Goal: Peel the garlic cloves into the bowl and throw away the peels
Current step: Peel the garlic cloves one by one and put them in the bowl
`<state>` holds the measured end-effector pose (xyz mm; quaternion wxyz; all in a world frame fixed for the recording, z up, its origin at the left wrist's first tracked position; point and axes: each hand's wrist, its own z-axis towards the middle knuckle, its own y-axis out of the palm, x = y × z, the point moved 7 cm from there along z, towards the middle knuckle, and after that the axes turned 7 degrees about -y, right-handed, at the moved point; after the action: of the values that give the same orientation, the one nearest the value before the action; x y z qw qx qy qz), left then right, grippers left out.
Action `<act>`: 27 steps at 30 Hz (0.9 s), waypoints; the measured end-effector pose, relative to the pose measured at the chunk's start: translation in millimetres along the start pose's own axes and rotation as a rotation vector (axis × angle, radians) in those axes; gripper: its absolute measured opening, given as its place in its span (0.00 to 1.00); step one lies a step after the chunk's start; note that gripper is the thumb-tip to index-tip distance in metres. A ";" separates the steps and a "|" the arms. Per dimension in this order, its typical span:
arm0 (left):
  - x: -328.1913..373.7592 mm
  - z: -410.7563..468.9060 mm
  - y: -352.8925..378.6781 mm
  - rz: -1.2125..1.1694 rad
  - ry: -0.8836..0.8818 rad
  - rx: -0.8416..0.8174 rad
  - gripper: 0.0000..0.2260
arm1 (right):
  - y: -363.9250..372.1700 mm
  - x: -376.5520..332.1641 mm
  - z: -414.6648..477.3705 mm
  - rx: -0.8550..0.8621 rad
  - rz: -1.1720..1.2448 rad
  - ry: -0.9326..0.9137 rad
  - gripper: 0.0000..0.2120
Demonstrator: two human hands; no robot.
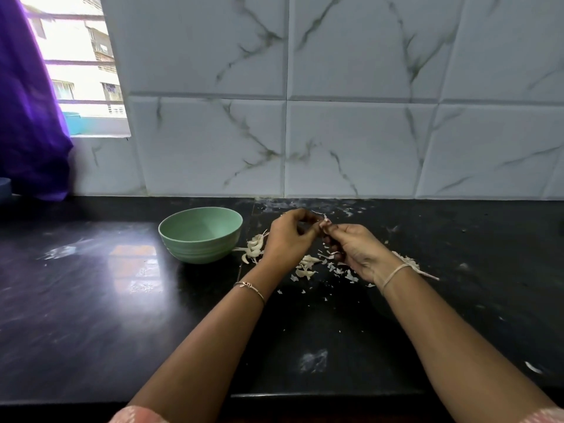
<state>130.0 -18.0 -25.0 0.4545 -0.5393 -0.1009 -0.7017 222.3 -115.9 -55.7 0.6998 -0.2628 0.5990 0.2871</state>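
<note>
The left hand (287, 239) and the right hand (357, 251) are close together, just above the counter. Their fingertips meet on a small garlic clove (326, 221), and both hands pinch it. A thin bit of skin sticks up from it. Fingers hide most of the clove, so I cannot tell how much skin is on it.

I think the step now is pulling the skin off. To do it well, one hand should hold the clove tight at one end. The other hand should get a nail under the loose skin and pull it away in a long strip. Gentle pulls are best, so the clove does not slip and fall.

Under the hands, lots of pale peels (308, 265) lie on the black counter (91, 300). More pale bits lie just beside the green bowl (198, 253). The bowl sits near the left hand, so a clean clove needs only a short drop. No clove shows inside it from here. No bin is in view. Behind is a white tiled wall (366, 132), and a purple curtain (27, 117) hangs far left.
</note>
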 end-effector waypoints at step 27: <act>-14.7 11.3 23.8 -0.163 -0.224 0.000 0.06 | -29.6 -21.2 6.5 0.294 -0.352 -0.372 0.05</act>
<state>155.3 -16.5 -41.2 0.3817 -0.6042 -0.1946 -0.6718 245.5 -133.7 -33.1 0.8672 -0.2012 0.4408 0.1148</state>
